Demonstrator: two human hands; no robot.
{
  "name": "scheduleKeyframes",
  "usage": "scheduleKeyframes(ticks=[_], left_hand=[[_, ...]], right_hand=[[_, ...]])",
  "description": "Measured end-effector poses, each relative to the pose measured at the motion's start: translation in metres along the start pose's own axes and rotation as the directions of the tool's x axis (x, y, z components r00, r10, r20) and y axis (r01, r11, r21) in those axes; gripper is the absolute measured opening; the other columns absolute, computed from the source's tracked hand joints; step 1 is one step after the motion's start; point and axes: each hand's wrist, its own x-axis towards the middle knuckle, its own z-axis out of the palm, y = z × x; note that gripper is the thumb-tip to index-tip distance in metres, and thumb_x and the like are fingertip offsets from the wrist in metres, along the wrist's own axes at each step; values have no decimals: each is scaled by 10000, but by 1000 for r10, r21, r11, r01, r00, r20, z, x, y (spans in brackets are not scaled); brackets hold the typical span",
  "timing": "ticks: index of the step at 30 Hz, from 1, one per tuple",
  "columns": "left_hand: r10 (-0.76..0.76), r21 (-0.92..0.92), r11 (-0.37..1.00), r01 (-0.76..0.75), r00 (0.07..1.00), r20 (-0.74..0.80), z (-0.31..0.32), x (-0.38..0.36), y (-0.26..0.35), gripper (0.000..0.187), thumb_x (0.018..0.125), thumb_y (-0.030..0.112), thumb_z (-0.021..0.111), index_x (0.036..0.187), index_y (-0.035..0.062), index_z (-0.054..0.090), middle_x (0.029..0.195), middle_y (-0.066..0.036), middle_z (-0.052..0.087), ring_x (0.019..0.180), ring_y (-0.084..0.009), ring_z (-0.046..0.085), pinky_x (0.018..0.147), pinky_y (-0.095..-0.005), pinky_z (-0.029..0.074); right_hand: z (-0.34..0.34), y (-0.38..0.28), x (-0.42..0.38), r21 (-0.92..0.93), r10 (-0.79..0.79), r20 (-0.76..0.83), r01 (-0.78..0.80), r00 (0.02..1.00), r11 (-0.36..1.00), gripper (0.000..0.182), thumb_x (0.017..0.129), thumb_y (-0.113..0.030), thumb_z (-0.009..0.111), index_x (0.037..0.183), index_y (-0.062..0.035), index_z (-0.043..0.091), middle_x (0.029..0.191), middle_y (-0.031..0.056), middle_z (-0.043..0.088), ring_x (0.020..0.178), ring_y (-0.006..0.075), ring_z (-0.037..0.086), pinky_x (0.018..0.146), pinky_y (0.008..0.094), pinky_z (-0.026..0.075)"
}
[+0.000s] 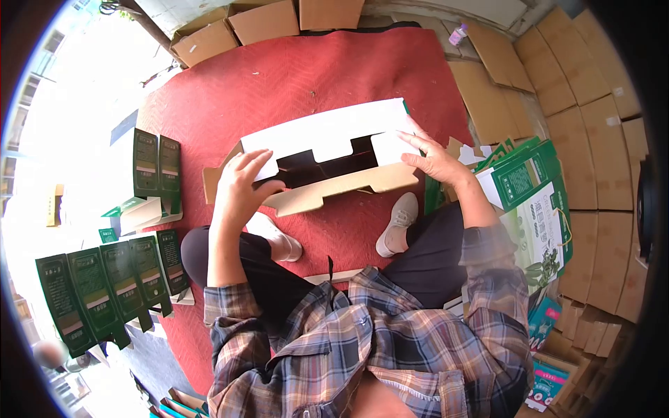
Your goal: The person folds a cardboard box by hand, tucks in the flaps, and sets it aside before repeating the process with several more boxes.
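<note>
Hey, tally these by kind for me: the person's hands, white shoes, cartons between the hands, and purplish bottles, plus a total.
Hands: 2
White shoes: 2
Carton between the hands: 1
Purplish bottle: 1
Total: 6

Seen from the head camera: a person sits over a red mat (348, 73), white shoes (398, 224) set apart upon it. An open cardboard box (331, 148), white on its far panel and with a dark interior, lies crosswise between both hands. The left hand (240, 180), fingers spread, touches its left end; the right hand (440, 161) touches its right end. Firmness of either grip cannot be determined. To the left stand dark green boxes (115, 282). To the right, green-and-white packaging (533, 209) is piled near brown cartons (603, 143). A small bottle (458, 34) stands far right.
</note>
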Motion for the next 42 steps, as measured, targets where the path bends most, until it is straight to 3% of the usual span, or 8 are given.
scheduleKeyframes(ticks=[5, 10, 12, 19, 25, 28, 33, 42], left_hand=[[-225, -225, 968, 109, 774, -592, -26, -25, -18, 326, 835, 135, 672, 1141, 39, 613, 939, -47, 623, 778, -131, 569, 688, -263, 476], [-403, -783, 579, 230, 915, -30, -11, -34, -28, 627, 913, 494, 523, 1344, 47, 431, 1060, -112, 622, 929, -173, 605, 816, -308, 471], [-223, -745, 584, 323, 946, 236, -1, -35, -27, 981, 726, 697, 596, 1428, 70, 318, 1255, -183, 550, 1171, -263, 518, 1037, -428, 341], [-181, -520, 797, 308, 943, 280, 13, -31, -28, 821, 794, 440, 680, 1433, 82, 308, 1301, -190, 524, 1161, -289, 539, 1007, -422, 377], [-346, -167, 931, 325, 931, -117, 58, -16, -14, 710, 772, 107, 655, 1415, 171, 361, 1116, -112, 551, 960, -276, 577, 914, -435, 401], [-131, 250, 957, 149, 988, -88, 66, -18, -13, 583, 769, 159, 656, 1328, 213, 498, 1289, -65, 500, 1226, -287, 397, 1001, -502, 267], [-72, 263, 963, 54, 996, 61, 54, -15, 2, 538, 746, 284, 715, 1257, 212, 563, 1327, -15, 491, 1254, -275, 384, 1006, -499, 257], [-84, 314, 949, 23, 980, 183, 57, -14, 2, 520, 735, 432, 705, 1193, 208, 605, 1246, 17, 557, 1164, -202, 446, 976, -535, 229]], right_hand=[[-1, 8, 3, -95, -4, 12, 5, 1000, 995, 710, 837, -537, 586, 1359, -73, 456, 1547, 106, 132, 1409, 281, 189, 1127, 412, 193], [-2, 10, 4, -110, -36, 19, 38, 999, 993, 720, 854, -566, 541, 1362, -65, 448, 1546, 117, 128, 1408, 289, 189, 1127, 415, 185], [-1, 12, 4, -86, -36, 16, 37, 999, 996, 725, 863, -576, 520, 1364, -58, 443, 1546, 121, 126, 1408, 291, 189, 1126, 414, 186], [1, 11, 12, -89, -98, -64, 92, 993, 992, 653, 914, -540, 465, 1287, -7, 515, 1503, 156, 247, 1345, 316, 327, 1078, 380, 287], [13, 27, 25, -223, -150, -241, 95, 959, 970, 503, 898, -388, 561, 1290, -74, 524, 1463, 105, 348, 1196, 325, 489, 1005, 393, 389], [21, 14, 23, -468, -231, -265, 85, 936, 880, 559, 824, -352, 649, 1334, -189, 488, 1486, 77, 303, 1106, 342, 527, 979, 417, 416], [31, -23, 9, -656, -118, -168, -21, 979, 754, 784, 647, -375, 786, 1355, -350, 451, 1538, 26, 157, 1103, 347, 474, 954, 450, 450], [31, -19, 14, -632, -50, -118, -36, 992, 774, 616, 668, -290, 788, 1249, -291, 584, 1519, 41, 225, 1143, 361, 434, 1003, 437, 418]])
